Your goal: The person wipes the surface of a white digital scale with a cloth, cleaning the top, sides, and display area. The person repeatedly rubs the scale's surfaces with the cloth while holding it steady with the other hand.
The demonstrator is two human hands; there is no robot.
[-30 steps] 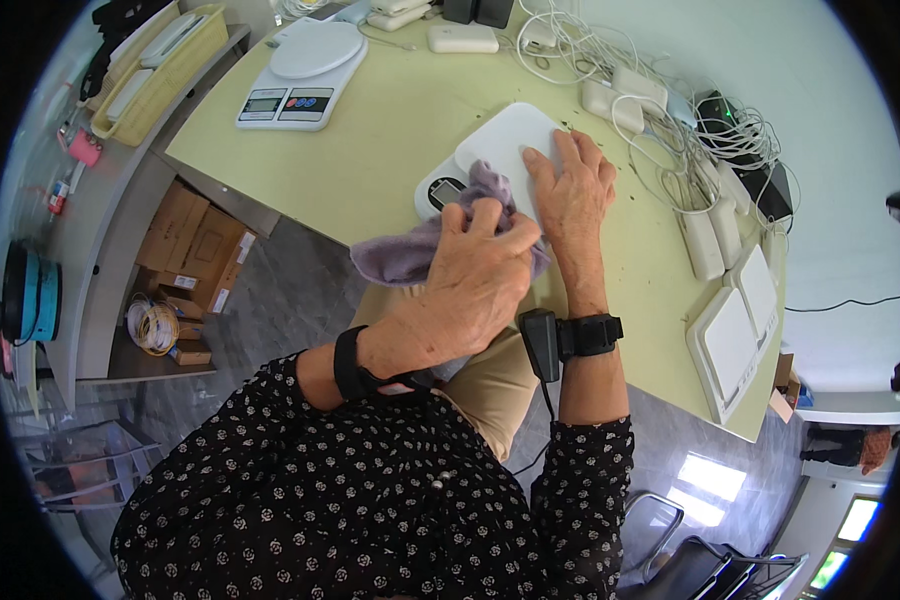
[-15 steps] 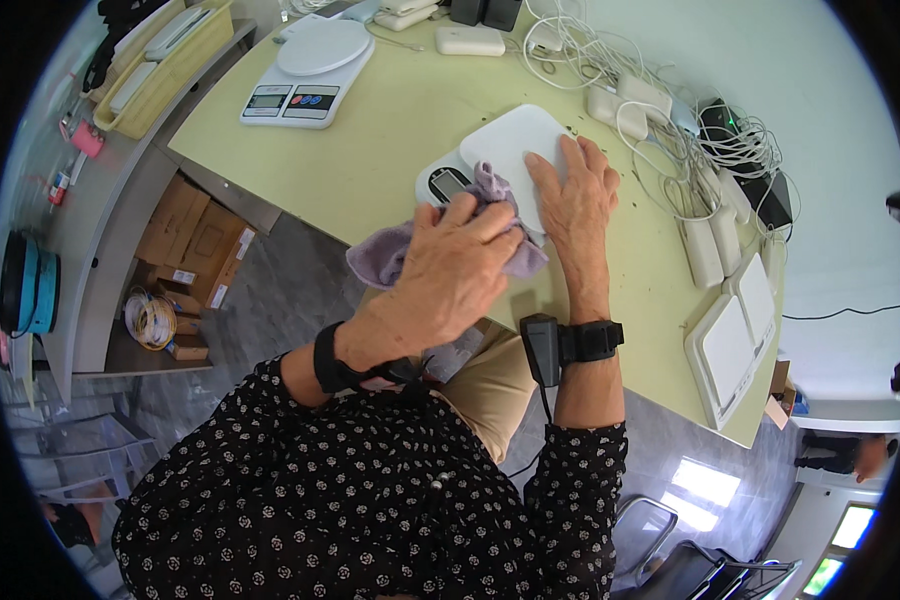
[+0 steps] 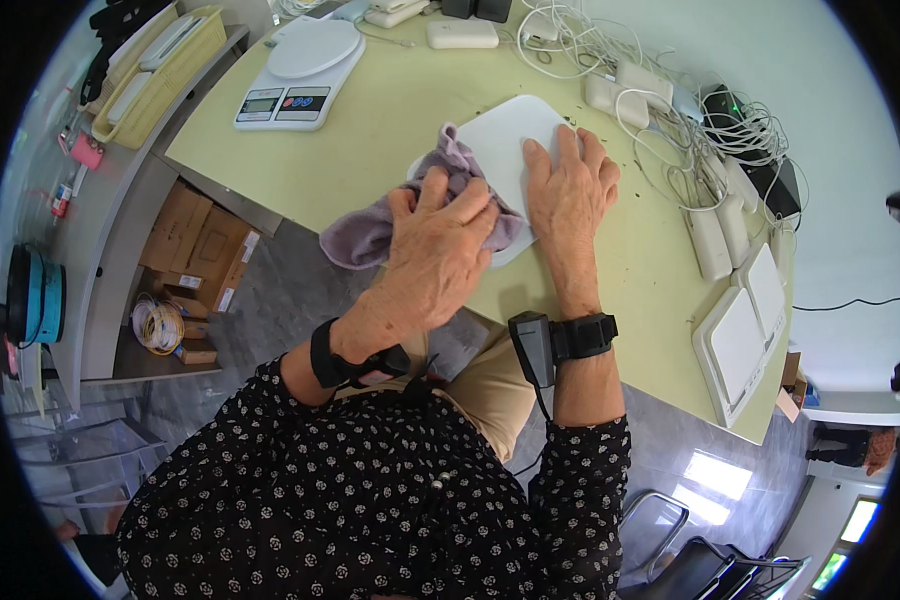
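Nearest is the person's black patterned shirt (image 3: 350, 490), with beige trousers (image 3: 495, 390) beyond it. Each wrist wears a black strap, and the right one carries a boxy dark device (image 3: 533, 348). To the near right, a black chair (image 3: 698, 570) stands on the floor.

On the near part of the pale green table (image 3: 650, 300), the left hand (image 3: 432, 250) presses a crumpled purple cloth (image 3: 362, 232) against a flat white scale (image 3: 515, 128). Its fingers are bent and a little apart over the bunched fabric, which covers the scale's left part. The right hand (image 3: 573, 195) lies on the scale's right edge, thumb apart from the slightly parted fingers.

At the table's right edge rest flat white units (image 3: 735, 345), side by side. Left of the table, cardboard boxes (image 3: 185, 245) fill a low shelf.

Farther off, a white kitchen scale (image 3: 300, 80) with a round platform stands on the left. Tangled white cables (image 3: 760, 135) run along the far right, beside a black box (image 3: 722, 103) showing a green light. At the far edge lies a white rounded block (image 3: 462, 36).
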